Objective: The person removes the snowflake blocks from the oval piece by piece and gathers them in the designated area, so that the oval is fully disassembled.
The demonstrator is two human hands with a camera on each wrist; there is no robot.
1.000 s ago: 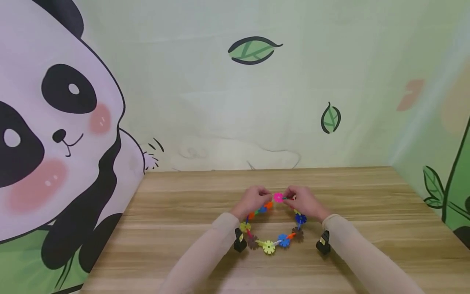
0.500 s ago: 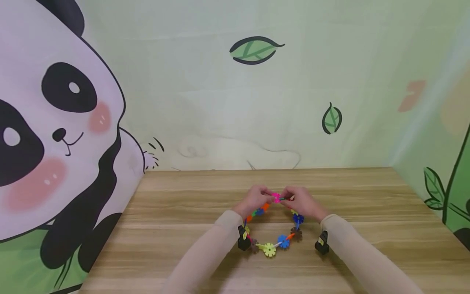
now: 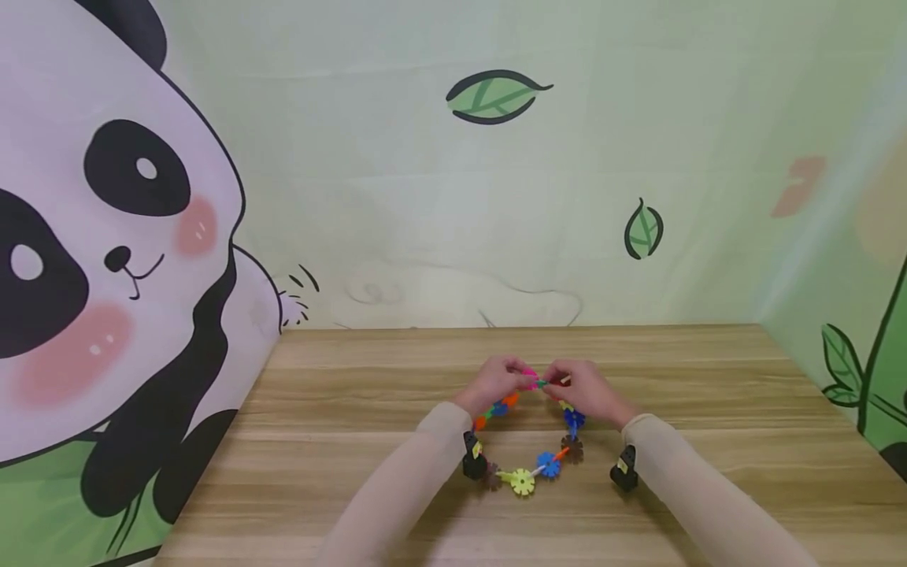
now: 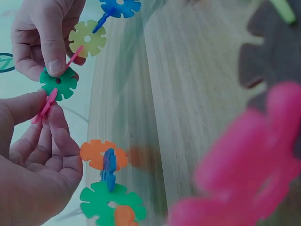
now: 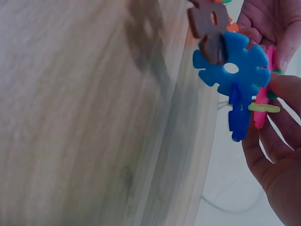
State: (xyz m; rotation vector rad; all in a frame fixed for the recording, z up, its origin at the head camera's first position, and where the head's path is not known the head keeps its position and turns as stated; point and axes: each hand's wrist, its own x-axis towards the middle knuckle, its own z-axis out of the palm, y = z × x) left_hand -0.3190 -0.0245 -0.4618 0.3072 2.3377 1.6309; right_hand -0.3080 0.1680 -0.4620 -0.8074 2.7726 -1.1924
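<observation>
A chain of flower-shaped plastic discs hangs in a ring between two hands above the table. My left hand [image 3: 492,384] pinches a pink disc [image 4: 46,108] between thumb and fingertips. In the left wrist view that disc sits edge-on at the rim of a green disc [image 4: 61,87], which my right hand [image 3: 584,387] pinches. A thin pink disc [image 4: 74,55] links the green one to a yellow disc [image 4: 89,40]. Below my left fingers, an orange disc [image 4: 96,153] joins an edge-on blue disc [image 4: 109,169]. At the ring's near side is a light yellow disc [image 3: 523,482].
The wooden table [image 3: 354,457] runs back to a pale green wall cloth [image 3: 397,197] with a painted panda [image 3: 156,276] at left. Black wrist cameras [image 3: 623,470] sit at both sleeves. A brown disc [image 5: 207,23] and blue disc [image 5: 249,61] hang near the right wrist.
My left hand has moved slightly right and taken hold of the pink disc, which has turned more edge-on. My right hand keeps its grip almost in place. The ring's near side has shifted slightly.
</observation>
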